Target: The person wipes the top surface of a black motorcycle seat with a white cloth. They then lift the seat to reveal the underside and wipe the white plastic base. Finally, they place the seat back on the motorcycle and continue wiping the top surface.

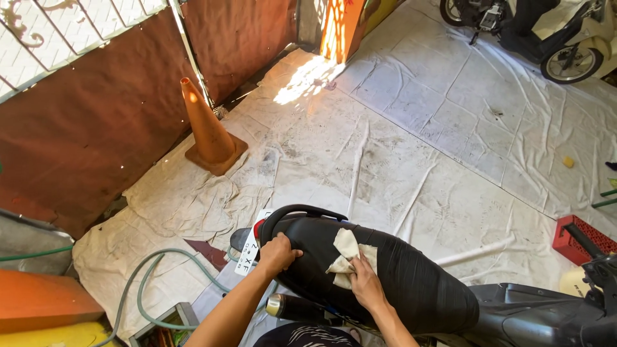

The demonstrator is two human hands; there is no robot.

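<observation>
Two bare hands were on the black motorcycle seat (411,283) at the near edge of the scene. The seat's long axis ran from its tail at the left, a little farther off, toward the near right, where it met the grey body panels (514,315) of the bike. Its tail end pointed left, under a black grab rail (302,211) that curved over it.

The left hand (277,252) was closed around the near left end of the seat, just below the grab rail, fingers curled over the edge. The right hand (365,284) lay flatter, fingers spread and pressed on a crumpled cream cloth (346,252). That cloth sat on top of the seat, partly under the right hand's fingers and sticking out on their far side, just right of the left hand.

Behind the tail a white number plate (247,257) hung down, and a chrome-tipped exhaust (289,306) showed below the left forearm. A dirty white tarpaulin (411,128) covered the floor. An orange traffic cone (207,128) stood upright at the far left, near a rust-brown sheet along the fence (96,122). A green hose (144,289) looped on the near left. A red crate (578,238) sat at the right edge, and a parked scooter (553,32) stood far right.
</observation>
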